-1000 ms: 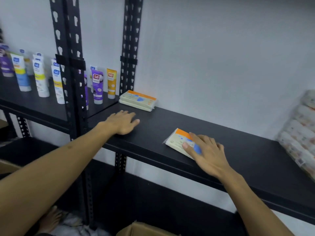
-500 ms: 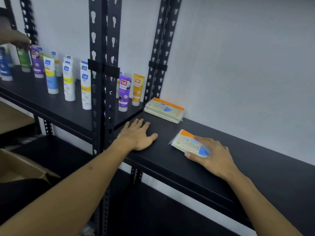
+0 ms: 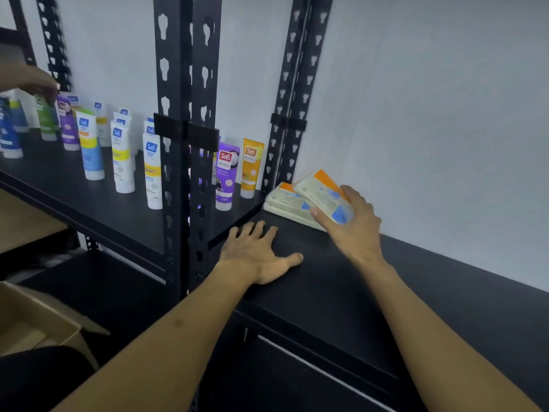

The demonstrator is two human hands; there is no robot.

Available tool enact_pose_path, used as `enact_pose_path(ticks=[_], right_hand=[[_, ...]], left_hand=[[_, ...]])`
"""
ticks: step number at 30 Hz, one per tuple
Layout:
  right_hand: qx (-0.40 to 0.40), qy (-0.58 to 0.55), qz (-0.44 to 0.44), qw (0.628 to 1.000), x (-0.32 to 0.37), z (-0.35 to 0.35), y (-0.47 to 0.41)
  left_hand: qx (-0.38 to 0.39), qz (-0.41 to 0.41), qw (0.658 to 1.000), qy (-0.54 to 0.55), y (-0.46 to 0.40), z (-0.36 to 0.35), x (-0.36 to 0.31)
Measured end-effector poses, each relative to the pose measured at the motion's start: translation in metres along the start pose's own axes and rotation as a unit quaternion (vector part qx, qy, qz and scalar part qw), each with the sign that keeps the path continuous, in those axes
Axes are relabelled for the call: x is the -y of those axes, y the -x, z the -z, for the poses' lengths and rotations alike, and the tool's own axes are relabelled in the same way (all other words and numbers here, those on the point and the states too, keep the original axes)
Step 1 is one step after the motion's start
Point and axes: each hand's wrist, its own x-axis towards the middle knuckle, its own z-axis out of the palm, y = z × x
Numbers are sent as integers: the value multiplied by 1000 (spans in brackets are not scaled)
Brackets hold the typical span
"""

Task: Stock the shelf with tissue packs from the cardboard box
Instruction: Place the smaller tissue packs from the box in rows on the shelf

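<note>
Tissue pack [image 3: 325, 195] in raised right hand [image 3: 353, 230]

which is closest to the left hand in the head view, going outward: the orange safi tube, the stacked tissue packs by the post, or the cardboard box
From the left hand, flat on the shelf:
1. Stacked tissue packs, just beyond the fingertips to the right, at the back of the shelf.
2. Orange Safi tube, farther back on the neighbouring shelf, standing upright.
3. Cardboard box, far left and below shelf level.

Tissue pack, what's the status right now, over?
Right hand grips tissue pack, lifted above shelved packs. Left hand flat on shelf. Nothing in the way.
</note>
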Motion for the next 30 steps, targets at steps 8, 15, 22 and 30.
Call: enact_pose_path(ticks=[8, 15, 22, 30], right_hand=[[26, 238, 77, 968, -11, -57, -60], [2, 399, 182, 899, -6, -69, -64], [29, 344, 160, 925, -12, -61, -59], [54, 293, 172, 939, -20, -61, -59]], left_hand=[[-6, 5, 1000, 15, -8, -2, -2], [-3, 9, 1000, 27, -12, -4, -1], [-14, 13, 999, 34, -10, -3, -1], [-19, 17, 999, 39, -9, -2, -2]])
